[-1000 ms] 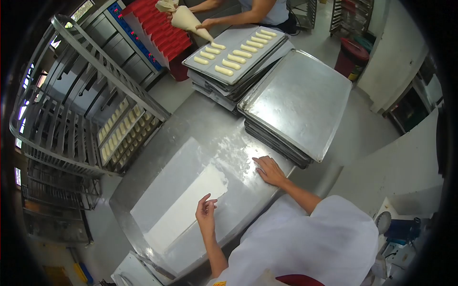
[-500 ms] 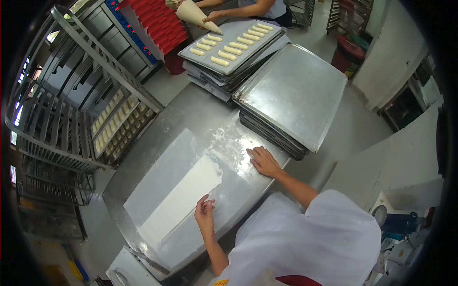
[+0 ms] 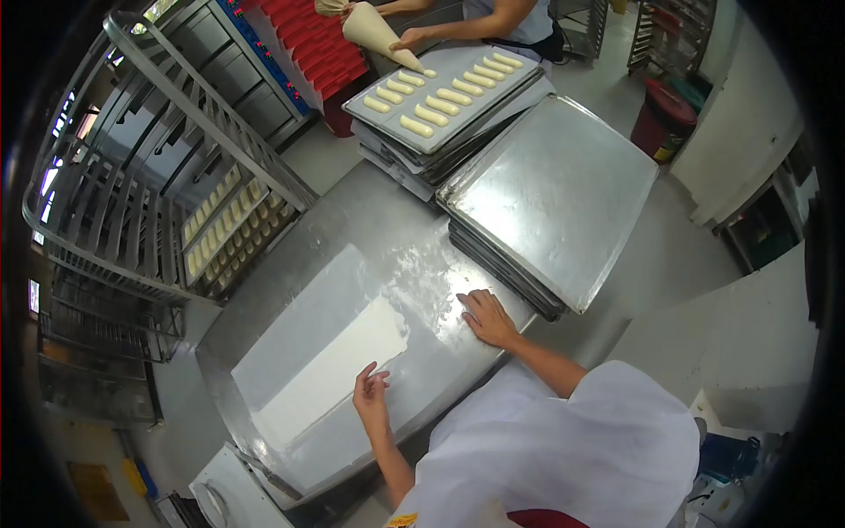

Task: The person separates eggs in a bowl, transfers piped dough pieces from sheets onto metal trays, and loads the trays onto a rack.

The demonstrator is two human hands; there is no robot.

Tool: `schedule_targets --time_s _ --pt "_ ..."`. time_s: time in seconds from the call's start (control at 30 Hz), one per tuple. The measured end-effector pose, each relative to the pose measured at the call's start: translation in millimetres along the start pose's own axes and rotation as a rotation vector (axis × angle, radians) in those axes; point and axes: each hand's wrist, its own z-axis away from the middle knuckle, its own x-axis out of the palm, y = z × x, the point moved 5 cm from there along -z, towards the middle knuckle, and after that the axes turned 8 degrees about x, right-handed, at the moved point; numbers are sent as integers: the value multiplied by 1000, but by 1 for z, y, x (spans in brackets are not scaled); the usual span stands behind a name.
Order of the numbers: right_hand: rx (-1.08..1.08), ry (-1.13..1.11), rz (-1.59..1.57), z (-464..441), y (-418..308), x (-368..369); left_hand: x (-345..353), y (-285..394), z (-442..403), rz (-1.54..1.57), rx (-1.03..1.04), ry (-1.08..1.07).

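A long white strip (image 3: 334, 374), powder or dough, lies on a pale sheet (image 3: 304, 312) across the steel table. My left hand (image 3: 371, 392) hovers by the strip's near edge, fingers loosely bent and apart, with nothing in them. Farther right, my right hand (image 3: 488, 319) rests on the table with its fingers spread, beside a patch of scattered white flour-like residue (image 3: 427, 277). No tool is in either hand.
Stacked baking trays (image 3: 554, 198) stand right of the strip. Beyond, a co-worker's hands hold a piping bag (image 3: 374, 33) over a tray (image 3: 422, 92) of piped batter fingers. A rack (image 3: 158, 211) with loaded trays stands left; a red bin (image 3: 660, 123) is at back right.
The view has shifted slightly. My left hand has edged a little to the left; my right hand stays on the table. A small new dab shows under the co-worker's piping bag tip.
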Motion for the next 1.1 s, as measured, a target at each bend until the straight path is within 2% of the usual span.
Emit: schedule_targets --time_s 0.33,0.7,1.1 --pt "33 -38 -96 0 5 -4 51 33 -17 31 56 -86" --pt "17 -31 -102 -3 7 -4 60 22 -16 -19 -26 -84" --pt "16 -29 -82 -4 5 -3 61 18 -22 20 4 -87"
